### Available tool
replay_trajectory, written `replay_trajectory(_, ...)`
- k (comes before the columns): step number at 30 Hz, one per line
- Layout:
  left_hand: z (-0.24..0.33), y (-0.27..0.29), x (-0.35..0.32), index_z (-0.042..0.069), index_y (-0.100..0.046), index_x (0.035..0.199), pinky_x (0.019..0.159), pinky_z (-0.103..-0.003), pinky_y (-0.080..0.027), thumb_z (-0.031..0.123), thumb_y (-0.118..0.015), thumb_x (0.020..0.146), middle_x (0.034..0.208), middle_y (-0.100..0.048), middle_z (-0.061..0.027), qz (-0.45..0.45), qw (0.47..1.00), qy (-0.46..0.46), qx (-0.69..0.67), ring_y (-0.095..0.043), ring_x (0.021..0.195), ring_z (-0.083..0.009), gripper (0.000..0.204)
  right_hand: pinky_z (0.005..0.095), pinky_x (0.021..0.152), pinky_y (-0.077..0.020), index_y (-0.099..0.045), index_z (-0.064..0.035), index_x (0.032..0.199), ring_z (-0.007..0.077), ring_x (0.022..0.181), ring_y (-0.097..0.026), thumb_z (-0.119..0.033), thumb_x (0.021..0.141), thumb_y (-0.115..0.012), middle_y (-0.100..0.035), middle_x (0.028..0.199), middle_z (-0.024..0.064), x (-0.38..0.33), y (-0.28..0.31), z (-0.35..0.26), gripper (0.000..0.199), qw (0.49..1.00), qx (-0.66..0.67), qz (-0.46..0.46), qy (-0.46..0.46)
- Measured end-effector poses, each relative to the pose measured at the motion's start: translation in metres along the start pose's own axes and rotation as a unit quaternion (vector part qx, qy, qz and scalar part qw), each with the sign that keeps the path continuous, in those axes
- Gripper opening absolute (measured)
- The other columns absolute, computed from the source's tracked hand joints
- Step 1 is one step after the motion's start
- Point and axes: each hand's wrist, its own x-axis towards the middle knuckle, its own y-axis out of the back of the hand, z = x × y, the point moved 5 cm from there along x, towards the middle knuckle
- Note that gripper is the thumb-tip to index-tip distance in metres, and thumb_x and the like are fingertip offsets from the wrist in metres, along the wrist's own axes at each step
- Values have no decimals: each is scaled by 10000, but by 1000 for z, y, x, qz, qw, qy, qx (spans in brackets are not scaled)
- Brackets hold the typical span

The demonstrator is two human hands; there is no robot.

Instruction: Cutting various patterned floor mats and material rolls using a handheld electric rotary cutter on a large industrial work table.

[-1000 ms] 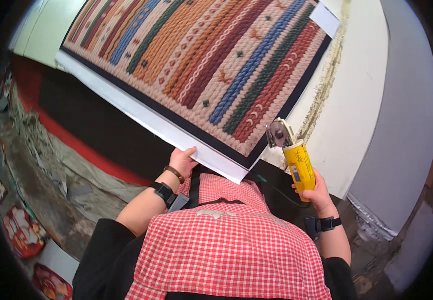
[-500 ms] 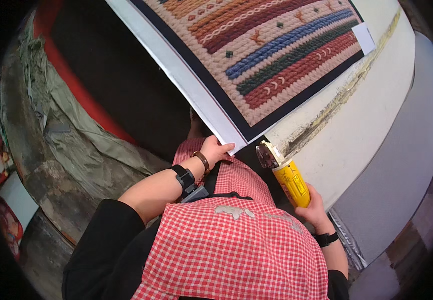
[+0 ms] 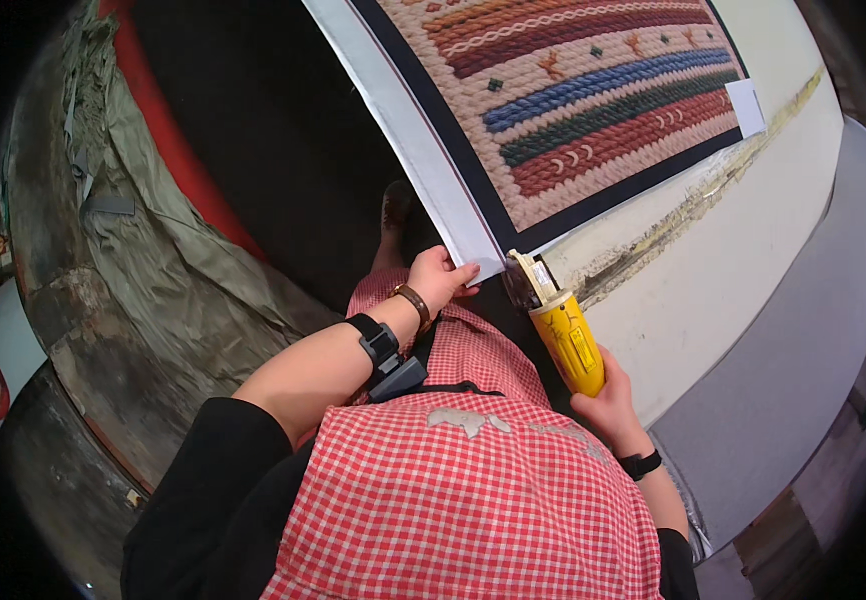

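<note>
- While the left hand (image 3: 440,280) pinches the corner of the rug's white border (image 3: 423,160), its grip is closed on that cloth edge.
- Just right of this grip, the right hand (image 3: 608,400) is wrapped tight around a yellow power tool (image 3: 565,335), whose dark head touches the same corner.
- Above both grips, the woven rug (image 3: 593,110) with coloured stripes lies on a pale desk (image 3: 743,260), its edge worn and stained.
- Left of the left grip, crumpled olive cloth (image 3: 143,260) covers the floor.
</note>
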Motion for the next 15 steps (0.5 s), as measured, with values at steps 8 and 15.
replay_trajectory(8, 12, -1, -9, -56, -531, 1051, 679, -308, -577, 3, -622, 825, 972, -628, -132, -3, 1000, 6, 19, -644, 829, -211, 250, 299, 892, -432, -458, 30, 1228, 190, 1011, -567, -51, 592, -653, -603, 1060, 124, 19, -17, -13, 669, 997, 56, 13, 42)
replay_trajectory(15, 21, 2, -16, -57, -550, 1040, 697, -312, -567, 10, -637, 811, 950, -642, -125, -44, 999, 24, 9, -648, 815, -208, 254, 303, 863, -443, -470, 34, 1204, 190, 972, -574, -55, 593, -656, -605, 1023, 124, 55, -40, -49, 646, 998, 22, 29, 50)
